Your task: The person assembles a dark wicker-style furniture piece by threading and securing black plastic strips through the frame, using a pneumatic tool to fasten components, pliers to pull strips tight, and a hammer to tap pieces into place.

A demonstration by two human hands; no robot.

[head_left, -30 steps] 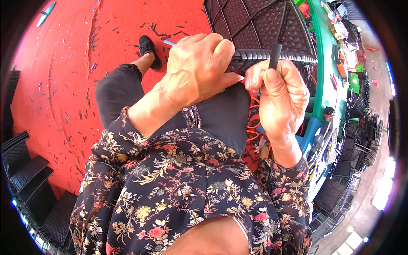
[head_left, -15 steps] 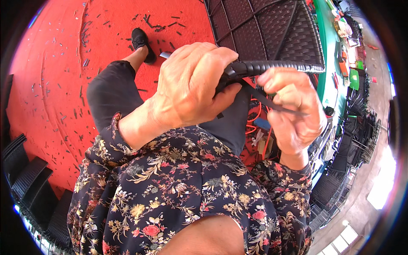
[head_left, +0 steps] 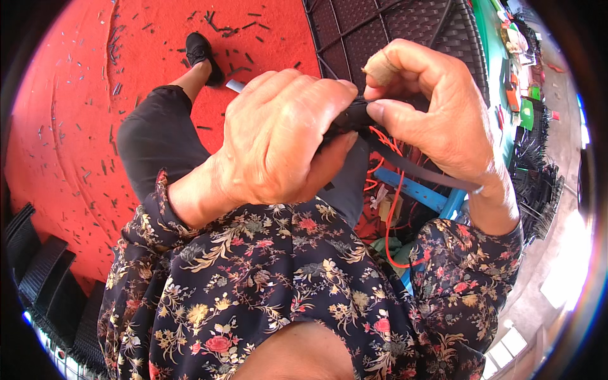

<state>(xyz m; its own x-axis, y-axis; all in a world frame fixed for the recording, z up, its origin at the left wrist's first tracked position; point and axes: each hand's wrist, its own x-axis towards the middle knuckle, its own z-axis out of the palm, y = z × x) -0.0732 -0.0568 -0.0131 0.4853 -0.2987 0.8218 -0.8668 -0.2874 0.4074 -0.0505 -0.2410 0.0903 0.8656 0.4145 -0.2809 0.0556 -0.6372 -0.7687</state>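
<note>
My left hand is closed around the end of a black rail wrapped in flat wicker strip. Just beyond its knuckles shows the pale, flat end of an object; whether the hand holds it I cannot tell. My right hand is curled over the same rail, thumb pressed to it beside my left fingertips, forefinger bent round with a tan covering on its tip. From the rail a loose dark strip runs out beneath the right hand to my wrist. The hands hide most of the rail.
A dark woven wicker panel stands beyond my hands. Black strip offcuts litter the red floor covering. Right of my leg are a blue frame and an orange cord. A green-edged table holds mixed items.
My right hand has risen and turned, its thumb now on the rail by my left hand. The loose strip now trails below that hand. My left hand has hardly moved.
</note>
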